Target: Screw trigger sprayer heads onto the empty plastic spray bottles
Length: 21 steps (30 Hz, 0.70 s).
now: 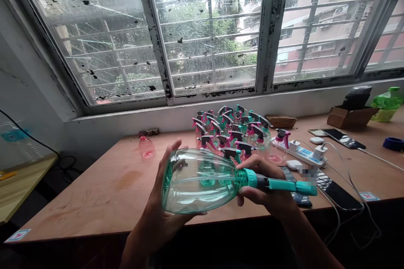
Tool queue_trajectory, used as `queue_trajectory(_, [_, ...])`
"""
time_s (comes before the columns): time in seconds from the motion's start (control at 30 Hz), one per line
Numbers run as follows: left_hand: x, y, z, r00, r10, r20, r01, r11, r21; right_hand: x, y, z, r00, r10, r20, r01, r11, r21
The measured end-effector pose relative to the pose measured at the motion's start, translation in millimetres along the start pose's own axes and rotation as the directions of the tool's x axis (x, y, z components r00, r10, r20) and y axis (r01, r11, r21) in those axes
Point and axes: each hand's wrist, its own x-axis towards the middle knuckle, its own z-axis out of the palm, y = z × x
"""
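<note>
A clear green spray bottle (202, 183) lies sideways in the air above the table's front edge, its teal spray head (280, 184) pointing right. My left hand (160, 193) is wrapped round the bottle's wide base, some of its fingers hidden behind. Around the neck and teal collar close the fingers of my right hand (265, 189). A thin tube shows inside the see-through body. Behind it, several spray bottles (233, 134) with pink or teal heads stand close together on the table.
A pink bottle without a head (147, 147) stands on the wooden table (104, 185) at left. To the right are a power strip (307, 153) with cables, phones (339, 189), a cardboard box (350, 115) and a green bottle (388, 103). Barred windows rise behind.
</note>
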Motion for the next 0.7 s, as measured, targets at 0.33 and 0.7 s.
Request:
queue_trajectory(0.33, [-1.8, -1.4, -0.6, 0.999, -0.024, 0.025, 0.024, 1.000, 0.005, 2.4, -2.9, -1.0, 1.000, 0.003, 0.023, -0.003, 1.000, -0.015])
queue_trajectory(0.7, [-6.2, -8.8, -2.7, 0.997, 0.030, 0.070, -0.029, 0.999, -0.028, 3.4, -4.4, -1.2, 0.998, 0.055, 0.021, -0.055, 0.998, -0.008])
